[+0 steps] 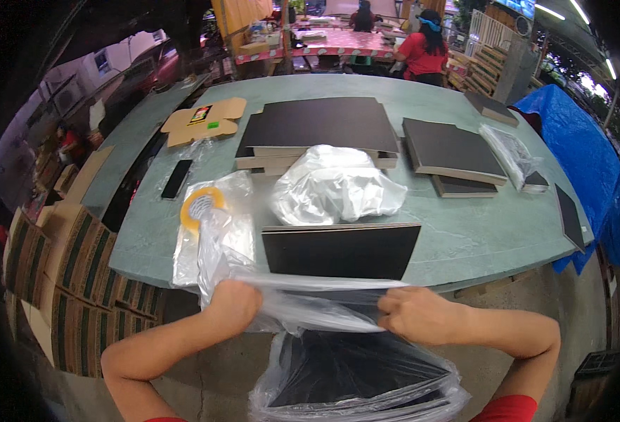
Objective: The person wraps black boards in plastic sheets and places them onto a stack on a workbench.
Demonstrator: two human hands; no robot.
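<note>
Stretched between my two hands is the mouth of a clear plastic bag (pixel 317 302). My left hand (pixel 236 306) is closed on its left side, and my right hand (pixel 415 314) grips its right side. Black boards (pixel 359 369) show through clear plastic below, close to my body; whether that plastic is the same bag I cannot tell. Just beyond the bag, a stack of black boards (pixel 338 252) stands tilted at the table's near edge. Behind it lies a crumpled bundle of clear plastic (pixel 334 186). A roll of yellow tape (pixel 202 208) rests on flat plastic bags (pixel 183 257) to the left.
The green table (pixel 479 235) carries a large pile of black boards (pixel 320 123), more boards (pixel 450 151) at right, a phone (pixel 176 179) and an unfolded cardboard piece (pixel 204 119). Stacked cardboard (pixel 78 288) stands at left, a blue tarp (pixel 577 162) at right. A person in red (pixel 426 53) is at the back.
</note>
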